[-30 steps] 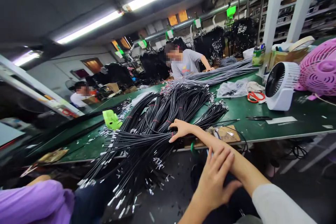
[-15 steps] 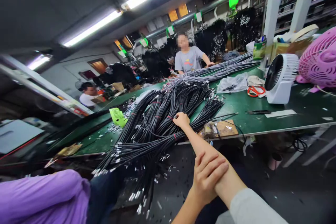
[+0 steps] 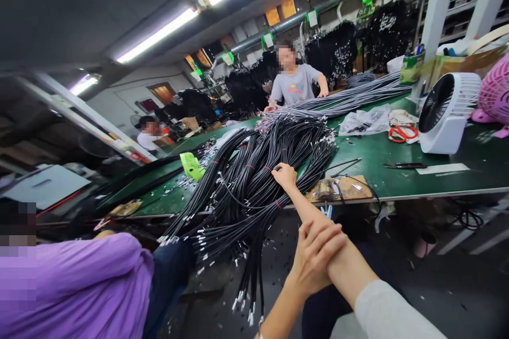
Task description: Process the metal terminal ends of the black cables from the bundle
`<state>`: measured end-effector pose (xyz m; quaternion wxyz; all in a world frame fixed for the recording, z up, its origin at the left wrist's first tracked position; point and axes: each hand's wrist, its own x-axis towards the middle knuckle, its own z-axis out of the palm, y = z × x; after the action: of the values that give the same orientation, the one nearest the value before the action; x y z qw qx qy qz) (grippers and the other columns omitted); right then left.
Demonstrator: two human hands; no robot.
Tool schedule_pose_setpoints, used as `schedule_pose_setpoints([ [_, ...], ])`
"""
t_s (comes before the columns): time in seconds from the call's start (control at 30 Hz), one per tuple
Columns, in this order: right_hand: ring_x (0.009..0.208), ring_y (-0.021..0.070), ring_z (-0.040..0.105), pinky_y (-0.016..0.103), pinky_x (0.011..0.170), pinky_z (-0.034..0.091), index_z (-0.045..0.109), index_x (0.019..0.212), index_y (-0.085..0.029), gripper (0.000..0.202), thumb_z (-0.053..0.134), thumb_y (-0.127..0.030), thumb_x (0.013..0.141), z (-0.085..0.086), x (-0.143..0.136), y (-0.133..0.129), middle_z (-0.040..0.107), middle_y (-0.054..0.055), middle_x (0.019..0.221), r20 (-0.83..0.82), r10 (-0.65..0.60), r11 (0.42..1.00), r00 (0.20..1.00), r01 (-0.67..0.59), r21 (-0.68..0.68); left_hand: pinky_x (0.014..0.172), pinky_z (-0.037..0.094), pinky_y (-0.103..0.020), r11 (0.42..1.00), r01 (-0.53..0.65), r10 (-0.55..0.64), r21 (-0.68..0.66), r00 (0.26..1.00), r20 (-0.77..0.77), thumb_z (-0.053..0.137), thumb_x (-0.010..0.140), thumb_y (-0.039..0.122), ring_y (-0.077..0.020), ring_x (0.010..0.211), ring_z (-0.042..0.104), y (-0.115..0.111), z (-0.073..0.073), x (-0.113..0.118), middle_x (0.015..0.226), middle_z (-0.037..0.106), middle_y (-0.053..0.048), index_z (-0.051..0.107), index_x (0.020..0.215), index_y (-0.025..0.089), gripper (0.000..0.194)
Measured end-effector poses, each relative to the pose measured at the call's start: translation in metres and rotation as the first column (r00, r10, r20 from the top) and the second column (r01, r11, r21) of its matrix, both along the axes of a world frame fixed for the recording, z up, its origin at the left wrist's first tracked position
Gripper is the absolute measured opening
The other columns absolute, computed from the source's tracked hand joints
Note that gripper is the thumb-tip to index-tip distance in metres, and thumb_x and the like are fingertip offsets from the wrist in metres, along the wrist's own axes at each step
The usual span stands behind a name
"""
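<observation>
My right hand (image 3: 285, 176) reaches over the green bench to a heap of black cables (image 3: 262, 153). Its fingers are closed near a red tie on one bundle; whatever lies between the fingertips is hidden. Across my right forearm (image 3: 350, 262) lies my left hand (image 3: 318, 249), its fingers curled over the arm. Closest to me, another tied bundle of black cables (image 3: 254, 209) hangs partly over the bench edge, its white-tipped ends pointing down and left.
Grey cables (image 3: 358, 94) stretch across the back, by a person in a grey shirt (image 3: 296, 85). A person in purple (image 3: 91, 280) is close on my left. A white fan (image 3: 449, 114), tweezers (image 3: 405, 165), red-handled scissors (image 3: 402, 133) and a motor-like part (image 3: 324, 189) are to the right.
My view has swung slightly left, so the scene sits further right. The hanging cable ends have shifted right. The person across has lifted a hand from the grey cables. My hands keep their hold.
</observation>
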<state>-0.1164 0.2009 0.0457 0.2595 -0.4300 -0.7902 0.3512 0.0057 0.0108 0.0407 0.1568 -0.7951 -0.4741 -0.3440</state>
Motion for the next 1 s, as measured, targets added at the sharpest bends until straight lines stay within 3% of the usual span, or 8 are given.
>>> schedule_pose_setpoints([
  [0.13, 0.101, 0.0214, 0.061, 0.042, 0.085, 0.053, 0.056, 0.119, -0.016, 0.031, 0.056, -0.032, 0.092, -0.002, -0.002, 0.001, 0.059, 0.009, 0.119, 0.001, -0.009, 1.0, 1.0, 0.009, 0.006, 0.109, 0.024, -0.046, 0.998, -0.043, 0.04, 0.052, 0.997, 0.06, 0.056, 0.083, 0.026, -0.0255, 0.114, 0.057, 0.001, -0.012, -0.01, 0.108, 0.072, -0.01, 0.054, 0.122, 0.018, 0.039],
  [0.33, 0.101, 0.0212, 0.061, 0.042, 0.085, 0.052, 0.057, 0.118, -0.016, 0.03, 0.055, -0.033, 0.092, -0.001, -0.003, 0.003, 0.059, 0.009, 0.118, -0.001, -0.021, 1.0, 1.0, 0.021, 0.012, 0.11, 0.023, -0.048, 0.996, -0.072, 0.067, 0.046, 0.993, 0.098, 0.062, 0.078, 0.027, -0.0248, 0.104, 0.057, 0.001, -0.001, -0.006, 0.102, 0.075, -0.003, 0.063, 0.112, 0.024, 0.033],
  [0.47, 0.099, 0.0207, 0.062, 0.042, 0.086, 0.052, 0.058, 0.115, -0.015, 0.029, 0.055, -0.034, 0.092, -0.002, -0.003, 0.002, 0.061, 0.008, 0.115, -0.015, -0.03, 0.999, 0.999, 0.03, 0.014, 0.109, 0.024, -0.048, 0.989, -0.128, 0.117, 0.076, 0.984, 0.13, 0.062, 0.077, 0.022, -0.0246, 0.104, 0.054, -0.004, -0.006, -0.005, 0.101, 0.075, -0.003, 0.062, 0.112, 0.024, 0.035],
  [0.57, 0.096, 0.0199, 0.063, 0.041, 0.086, 0.05, 0.062, 0.107, -0.016, 0.026, 0.057, -0.036, 0.091, -0.002, -0.004, 0.002, 0.066, 0.006, 0.105, -0.03, -0.054, 0.998, 0.998, 0.055, 0.013, 0.109, 0.022, -0.053, 0.981, -0.182, 0.171, 0.068, 0.975, 0.143, 0.063, 0.076, 0.022, -0.0279, 0.113, 0.048, -0.006, -0.015, -0.006, 0.11, 0.072, -0.006, 0.059, 0.116, 0.022, 0.04],
  [0.7, 0.093, 0.0191, 0.066, 0.032, 0.083, 0.048, 0.067, 0.097, -0.027, 0.017, 0.059, -0.037, 0.085, -0.002, -0.004, 0.002, 0.072, 0.0, 0.09, -0.045, -0.103, 0.995, 0.994, 0.104, 0.014, 0.108, 0.023, -0.059, 0.968, -0.243, 0.229, 0.058, 0.957, 0.176, 0.066, 0.073, 0.026, -0.0331, 0.125, 0.038, -0.006, -0.022, -0.006, 0.124, 0.062, -0.011, 0.064, 0.109, 0.024, 0.036],
  [0.87, 0.09, 0.0191, 0.067, 0.028, 0.079, 0.046, 0.068, 0.093, -0.028, 0.018, 0.057, -0.038, 0.082, -0.002, -0.003, 0.001, 0.074, -0.001, 0.088, -0.055, -0.124, 0.992, 0.991, 0.125, 0.032, 0.109, 0.023, -0.059, 0.972, -0.219, 0.198, 0.081, 0.957, 0.212, 0.069, 0.071, 0.023, -0.0327, 0.124, 0.04, -0.007, -0.019, -0.005, 0.12, 0.063, -0.008, 0.065, 0.109, 0.026, 0.038],
  [1.0, 0.092, 0.0201, 0.066, 0.031, 0.083, 0.043, 0.066, 0.093, -0.026, 0.02, 0.054, -0.038, 0.083, 0.001, -0.003, -0.003, 0.074, 0.001, 0.089, -0.046, -0.119, 0.991, 0.992, 0.122, 0.058, 0.111, 0.015, -0.062, 0.976, -0.217, 0.217, -0.013, 0.971, 0.097, 0.07, 0.069, 0.025, -0.0352, 0.127, 0.034, -0.006, -0.012, -0.004, 0.129, 0.058, -0.009, 0.064, 0.115, 0.028, 0.047],
])
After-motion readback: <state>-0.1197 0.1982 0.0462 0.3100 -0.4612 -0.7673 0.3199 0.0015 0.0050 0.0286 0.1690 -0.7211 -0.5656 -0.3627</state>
